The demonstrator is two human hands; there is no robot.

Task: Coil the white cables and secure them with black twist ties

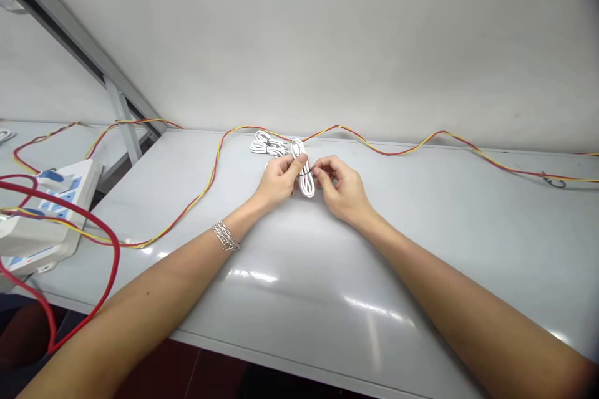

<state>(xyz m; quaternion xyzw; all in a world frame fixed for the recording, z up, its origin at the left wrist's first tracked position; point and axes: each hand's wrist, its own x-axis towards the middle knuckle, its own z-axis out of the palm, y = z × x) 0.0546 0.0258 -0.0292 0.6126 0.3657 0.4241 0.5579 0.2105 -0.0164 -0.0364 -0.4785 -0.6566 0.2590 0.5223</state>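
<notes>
A coiled white cable is pinched between the thumb and fingers of my left hand, above the grey table. My right hand, just to the right of the coil, pinches the end of a thin black tie that crosses the coil's middle. Behind my left hand, more coiled white cables with black ties lie near the wall.
A twisted red and yellow wire runs along the table's back and down the left. At the left are a white power strip and a thick red cable. Small dark ties lie at the right.
</notes>
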